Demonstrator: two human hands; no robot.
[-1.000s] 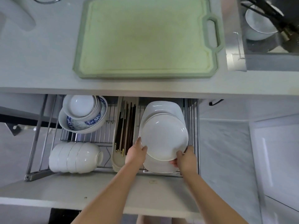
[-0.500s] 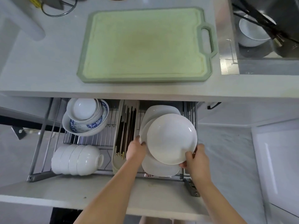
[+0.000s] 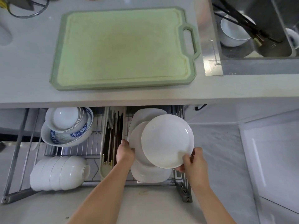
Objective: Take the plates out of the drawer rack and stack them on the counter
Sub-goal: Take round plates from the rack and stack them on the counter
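A round white plate (image 3: 167,140) is lifted above the right side of the wire drawer rack (image 3: 72,152). My right hand (image 3: 193,164) grips its near right rim. A second round plate (image 3: 135,141) sits just beneath it, and my left hand (image 3: 125,151) holds its left edge. More white plates (image 3: 150,175) lean in the rack below, with a squarish one (image 3: 145,113) at the back. The grey counter (image 3: 32,62) lies above the open drawer.
A green cutting board (image 3: 126,47) covers the counter's middle. In the rack stand a blue-patterned bowl stack (image 3: 68,126), a row of white bowls (image 3: 59,172) and a chopstick tray (image 3: 111,139). The sink (image 3: 258,38) at top right holds a white bowl (image 3: 233,32).
My right hand has raised the top plate up and to the right, off the stack. My left hand has stayed at the left edge of the plates.
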